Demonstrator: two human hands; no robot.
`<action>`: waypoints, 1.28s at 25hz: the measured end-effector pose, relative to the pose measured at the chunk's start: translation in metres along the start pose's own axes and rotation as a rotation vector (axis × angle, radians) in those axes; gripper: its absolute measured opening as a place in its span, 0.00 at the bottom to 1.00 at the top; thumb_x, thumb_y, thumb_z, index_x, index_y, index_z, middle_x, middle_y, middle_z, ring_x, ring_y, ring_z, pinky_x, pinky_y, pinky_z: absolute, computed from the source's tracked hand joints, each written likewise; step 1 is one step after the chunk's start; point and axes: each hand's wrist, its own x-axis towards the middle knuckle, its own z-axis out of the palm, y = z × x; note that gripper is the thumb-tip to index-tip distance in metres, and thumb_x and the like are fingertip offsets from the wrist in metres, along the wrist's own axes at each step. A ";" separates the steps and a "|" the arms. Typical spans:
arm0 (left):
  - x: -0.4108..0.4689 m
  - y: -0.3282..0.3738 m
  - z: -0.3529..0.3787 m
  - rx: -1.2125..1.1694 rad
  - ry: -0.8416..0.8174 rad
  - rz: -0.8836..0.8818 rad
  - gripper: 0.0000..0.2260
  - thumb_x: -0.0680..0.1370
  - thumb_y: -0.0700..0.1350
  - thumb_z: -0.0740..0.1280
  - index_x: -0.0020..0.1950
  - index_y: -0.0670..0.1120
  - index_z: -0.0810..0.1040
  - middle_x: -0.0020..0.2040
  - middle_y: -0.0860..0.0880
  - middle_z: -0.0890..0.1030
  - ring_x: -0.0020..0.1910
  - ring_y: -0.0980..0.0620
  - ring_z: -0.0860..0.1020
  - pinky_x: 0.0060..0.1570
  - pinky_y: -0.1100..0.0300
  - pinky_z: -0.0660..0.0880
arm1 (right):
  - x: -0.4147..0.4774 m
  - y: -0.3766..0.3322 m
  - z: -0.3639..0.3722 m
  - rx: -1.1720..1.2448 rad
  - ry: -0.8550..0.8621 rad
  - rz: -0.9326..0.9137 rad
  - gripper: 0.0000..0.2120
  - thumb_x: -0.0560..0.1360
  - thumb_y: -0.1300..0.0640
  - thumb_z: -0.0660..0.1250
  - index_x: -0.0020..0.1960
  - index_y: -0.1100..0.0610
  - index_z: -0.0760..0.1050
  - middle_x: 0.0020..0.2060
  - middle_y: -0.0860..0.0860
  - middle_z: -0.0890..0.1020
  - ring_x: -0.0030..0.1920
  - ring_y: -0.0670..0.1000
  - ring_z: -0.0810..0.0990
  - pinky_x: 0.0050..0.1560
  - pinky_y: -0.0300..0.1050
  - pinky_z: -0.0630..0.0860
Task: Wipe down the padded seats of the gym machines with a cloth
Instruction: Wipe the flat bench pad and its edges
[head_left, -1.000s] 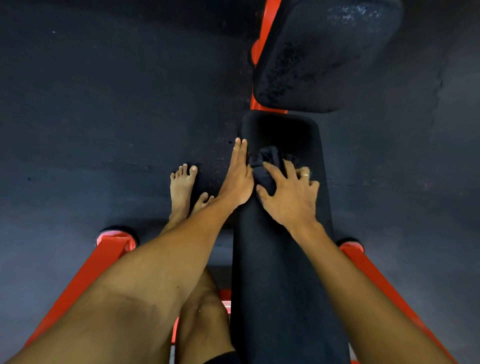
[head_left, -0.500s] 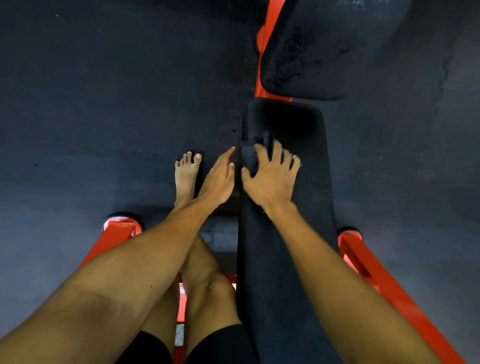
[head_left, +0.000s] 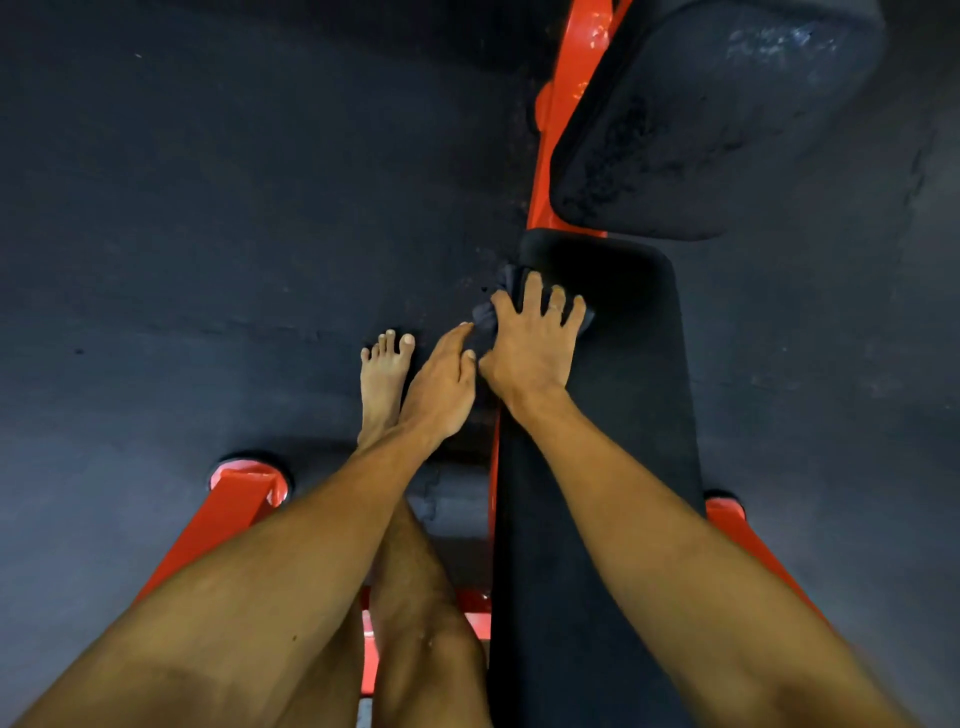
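Closest to me, two bare forearms reach out over a bent knee (head_left: 423, 623). A red frame (head_left: 228, 512) splays to either side of it on the dark floor (head_left: 208, 208). Under the right forearm a long black padded seat (head_left: 597, 545) runs away from the person, narrow and matte.

Further along, the left hand (head_left: 441, 387) hangs just off the seat's left edge, fingers straight and pressed together, pointing forward, holding nothing. I cannot tell if it touches the seat's side. Its thumb lies right beside the thumb of the right hand (head_left: 530, 345). A bare foot (head_left: 384, 374) stands flat on the floor just to the left of the left hand.

The right hand lies palm down on the seat near its left edge, with its fingers (head_left: 532, 291) spread wide and a ring (head_left: 556, 307) on one of them. Beneath it is the cloth (head_left: 485, 312), dark and bunched. Most of it is covered by the palm. A fold bulges out left of the index finger and over the seat's edge, just ahead of the left fingertips. A bit more shows beyond the fingertips, and a corner shows by the little finger.

Past the right fingertips the seat ends in a rounded edge. Beyond that sits a second pad (head_left: 701, 119), broader, tilted, scuffed and flecked pale. A red beam (head_left: 563, 104) runs along its left side.
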 end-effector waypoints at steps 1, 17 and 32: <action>0.015 -0.016 0.011 0.025 0.011 -0.043 0.21 0.87 0.52 0.52 0.80 0.51 0.63 0.77 0.46 0.67 0.76 0.45 0.62 0.70 0.58 0.46 | 0.022 0.000 -0.004 -0.026 0.001 -0.019 0.35 0.75 0.42 0.69 0.78 0.48 0.62 0.81 0.58 0.55 0.79 0.66 0.56 0.78 0.69 0.48; 0.125 -0.111 0.109 -0.184 -0.014 -0.279 0.33 0.74 0.77 0.42 0.77 0.69 0.57 0.73 0.59 0.71 0.71 0.52 0.72 0.68 0.39 0.66 | 0.009 0.004 -0.011 -0.103 -0.024 -0.157 0.29 0.72 0.47 0.69 0.72 0.49 0.71 0.79 0.56 0.61 0.78 0.65 0.58 0.76 0.71 0.50; 0.023 0.038 -0.086 -0.331 -0.088 0.120 0.21 0.87 0.49 0.51 0.80 0.50 0.62 0.79 0.53 0.64 0.77 0.54 0.63 0.74 0.60 0.60 | -0.016 0.008 -0.037 0.518 0.077 0.224 0.28 0.69 0.49 0.74 0.68 0.46 0.72 0.74 0.51 0.68 0.70 0.60 0.71 0.72 0.59 0.64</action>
